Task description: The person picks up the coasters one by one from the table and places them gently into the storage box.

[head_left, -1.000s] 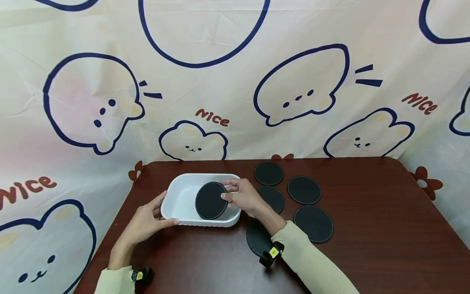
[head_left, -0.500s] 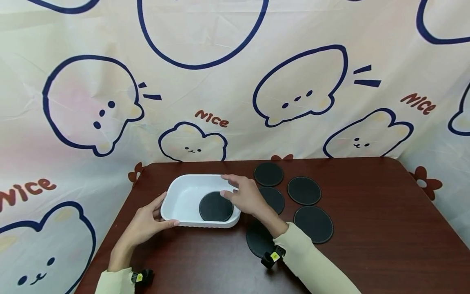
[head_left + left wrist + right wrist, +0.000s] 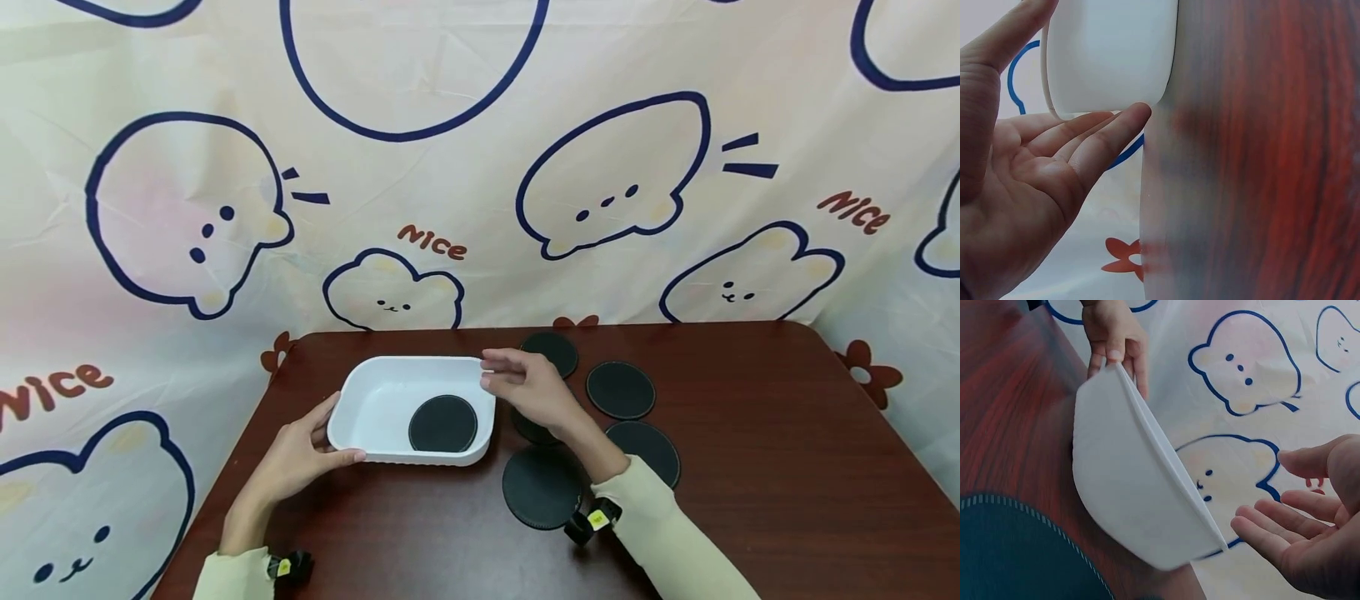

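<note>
Cream-sleeved left hand: mine; grasping the left end of the white tray, thumb at its near rim.
My right hand: released, holding nothing; fingers loosely extended near the tray's right end.
White tray: one, rounded corners; between my hands, on the table.
Disc in tray: one, black, round; lying in the right half, toward the near wall.
Loose discs: five, black, to the right of the tray; three partly hidden by my right hand and arm; pale stitching edges one of them.
Wrist cameras: two, black, yellow-marked; one per wrist.
Table: dark red-brown, wood-grained.
Backdrop cloth: pale; blue-outlined animals, "Nice" in brown-red; behind the table.
</note>
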The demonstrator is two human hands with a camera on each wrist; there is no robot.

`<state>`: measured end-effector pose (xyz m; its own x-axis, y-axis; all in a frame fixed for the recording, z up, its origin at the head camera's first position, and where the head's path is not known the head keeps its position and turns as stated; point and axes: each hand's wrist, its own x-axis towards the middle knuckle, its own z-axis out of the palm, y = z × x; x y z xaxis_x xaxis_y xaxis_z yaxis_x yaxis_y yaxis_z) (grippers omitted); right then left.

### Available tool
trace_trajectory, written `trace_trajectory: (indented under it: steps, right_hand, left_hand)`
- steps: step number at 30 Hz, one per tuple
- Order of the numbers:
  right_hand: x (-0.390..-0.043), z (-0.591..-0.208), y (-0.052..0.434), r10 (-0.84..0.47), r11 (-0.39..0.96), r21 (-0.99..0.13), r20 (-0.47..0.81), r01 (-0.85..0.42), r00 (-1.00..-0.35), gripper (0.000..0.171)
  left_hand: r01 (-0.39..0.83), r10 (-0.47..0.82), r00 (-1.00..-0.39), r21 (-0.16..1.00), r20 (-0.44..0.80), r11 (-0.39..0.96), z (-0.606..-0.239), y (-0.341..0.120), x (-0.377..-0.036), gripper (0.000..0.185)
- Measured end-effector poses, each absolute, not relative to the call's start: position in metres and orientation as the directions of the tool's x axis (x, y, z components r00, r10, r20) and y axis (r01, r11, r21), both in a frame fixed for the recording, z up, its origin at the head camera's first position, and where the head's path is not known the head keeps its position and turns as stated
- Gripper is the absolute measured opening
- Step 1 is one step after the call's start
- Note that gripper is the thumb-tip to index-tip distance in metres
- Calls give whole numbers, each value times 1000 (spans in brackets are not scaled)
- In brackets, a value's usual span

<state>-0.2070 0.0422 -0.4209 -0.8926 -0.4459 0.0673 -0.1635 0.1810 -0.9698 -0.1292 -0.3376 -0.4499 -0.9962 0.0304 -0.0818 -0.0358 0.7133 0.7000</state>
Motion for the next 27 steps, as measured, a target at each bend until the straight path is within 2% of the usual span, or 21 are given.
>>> trace_trajectory:
  steps: [12,19,27]
  right_hand:
    - [-215,-427,110,-402,228,-964,38,-140,-915,59]
    - [-224,-437,154,-312,359,-917,57,-173,-948,61]
    - [-226,-451,203,-202,485,-866,22,-119,-979,63]
  left_hand:
    - [-36,31,-996,704,-82,709,-449,-339,-128,116]
    - [-34,27,-997,691,-77,722,-448,-340,-129,117]
    - [-37,32,-996,690,-86,723,-450,-338,-131,117]
